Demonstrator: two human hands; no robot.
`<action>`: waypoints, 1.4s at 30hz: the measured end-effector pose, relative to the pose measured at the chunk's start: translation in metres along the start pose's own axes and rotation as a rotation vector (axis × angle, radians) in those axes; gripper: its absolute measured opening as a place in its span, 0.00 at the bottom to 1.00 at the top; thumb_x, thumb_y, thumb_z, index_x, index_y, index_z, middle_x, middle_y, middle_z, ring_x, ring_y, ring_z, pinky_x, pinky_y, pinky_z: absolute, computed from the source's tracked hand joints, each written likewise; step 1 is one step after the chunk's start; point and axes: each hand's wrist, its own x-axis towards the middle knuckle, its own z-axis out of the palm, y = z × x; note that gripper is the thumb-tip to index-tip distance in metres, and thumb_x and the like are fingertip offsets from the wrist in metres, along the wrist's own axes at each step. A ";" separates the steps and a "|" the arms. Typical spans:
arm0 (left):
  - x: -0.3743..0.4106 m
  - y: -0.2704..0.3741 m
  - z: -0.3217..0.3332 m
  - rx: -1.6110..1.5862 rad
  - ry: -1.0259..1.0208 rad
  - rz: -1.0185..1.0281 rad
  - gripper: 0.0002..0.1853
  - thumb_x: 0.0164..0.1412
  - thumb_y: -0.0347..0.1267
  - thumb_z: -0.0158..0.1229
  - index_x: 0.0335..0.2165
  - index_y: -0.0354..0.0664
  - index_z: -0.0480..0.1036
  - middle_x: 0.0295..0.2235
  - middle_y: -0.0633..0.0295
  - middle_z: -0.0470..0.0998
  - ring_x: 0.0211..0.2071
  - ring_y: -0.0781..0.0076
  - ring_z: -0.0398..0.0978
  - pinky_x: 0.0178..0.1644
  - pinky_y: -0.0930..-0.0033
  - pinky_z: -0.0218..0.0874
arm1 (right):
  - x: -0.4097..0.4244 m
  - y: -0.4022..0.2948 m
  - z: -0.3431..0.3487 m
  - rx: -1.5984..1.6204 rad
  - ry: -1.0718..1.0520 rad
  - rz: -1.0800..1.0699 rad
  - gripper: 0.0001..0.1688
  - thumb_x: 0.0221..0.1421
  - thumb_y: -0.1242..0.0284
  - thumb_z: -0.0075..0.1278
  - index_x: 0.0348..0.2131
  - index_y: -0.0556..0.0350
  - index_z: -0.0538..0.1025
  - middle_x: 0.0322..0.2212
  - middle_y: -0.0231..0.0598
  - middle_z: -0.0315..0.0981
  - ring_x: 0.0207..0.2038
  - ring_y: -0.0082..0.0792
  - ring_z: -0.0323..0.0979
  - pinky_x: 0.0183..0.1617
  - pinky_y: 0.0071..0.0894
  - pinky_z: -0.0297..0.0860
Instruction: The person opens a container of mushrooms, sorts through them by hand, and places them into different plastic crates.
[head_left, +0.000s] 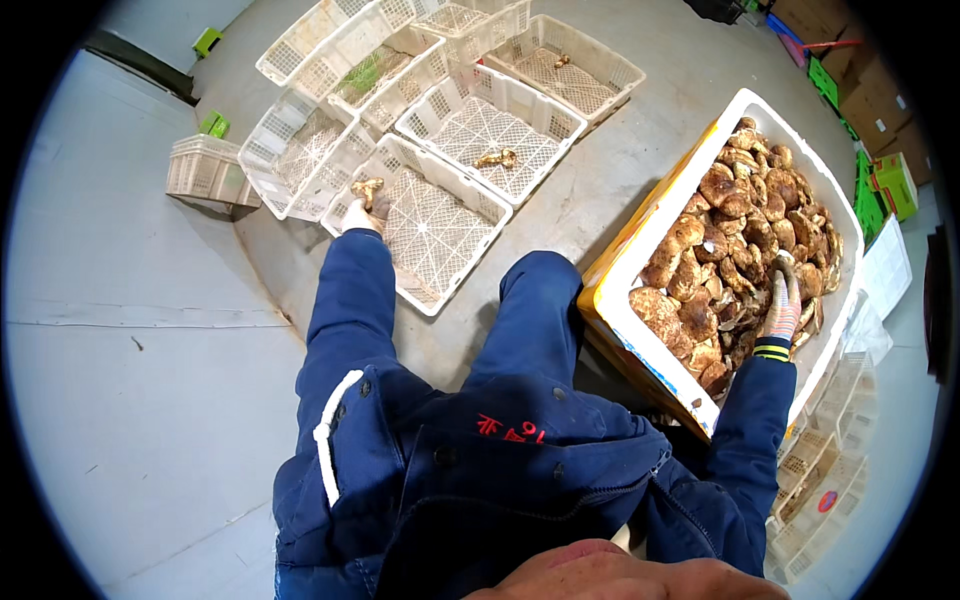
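Observation:
Gloved, my left hand (366, 214) holds a brownish mushroom (367, 189) over the left end of a white plastic crate (450, 294). My right hand (784, 296), in a striped glove, rests among brown-capped mushrooms (720, 184) that fill a large white foam box (806, 146) on the right. Its fingertips touch the pile; whether they grip a mushroom is hidden. A single mushroom (496, 158) lies in the crate (551, 169) just beyond, and another small one (562, 61) lies in the crate (626, 67) at the back.
More white crates (274, 202) stand close together at the upper left, some overlapping. A smaller crate (206, 176) is by the left wall. Stacked crates (817, 465) stand at the lower right. Cardboard boxes (877, 97) and green crates (868, 195) line the right side.

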 end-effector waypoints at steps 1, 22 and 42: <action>0.001 0.002 0.003 0.041 0.006 0.031 0.12 0.61 0.34 0.46 0.37 0.36 0.67 0.31 0.51 0.74 0.26 0.57 0.75 0.29 0.63 0.72 | 0.000 0.003 -0.001 0.006 0.005 -0.003 0.21 0.57 0.66 0.46 0.47 0.60 0.72 0.44 0.43 0.72 0.47 0.34 0.68 0.53 0.31 0.62; 0.018 0.006 0.043 0.069 -0.184 0.019 0.10 0.59 0.26 0.49 0.39 0.31 0.67 0.32 0.50 0.74 0.28 0.54 0.74 0.36 0.58 0.71 | -0.008 0.004 0.000 -0.290 0.006 -0.056 0.20 0.58 0.71 0.45 0.49 0.61 0.70 0.45 0.41 0.70 0.48 0.33 0.66 0.55 0.29 0.60; -0.014 0.077 0.201 0.446 -0.619 0.201 0.22 0.59 0.37 0.54 0.44 0.27 0.64 0.29 0.49 0.76 0.26 0.61 0.76 0.29 0.66 0.70 | -0.019 -0.018 0.003 -0.487 0.050 0.007 0.18 0.59 0.72 0.45 0.47 0.63 0.71 0.44 0.42 0.71 0.46 0.33 0.68 0.53 0.28 0.61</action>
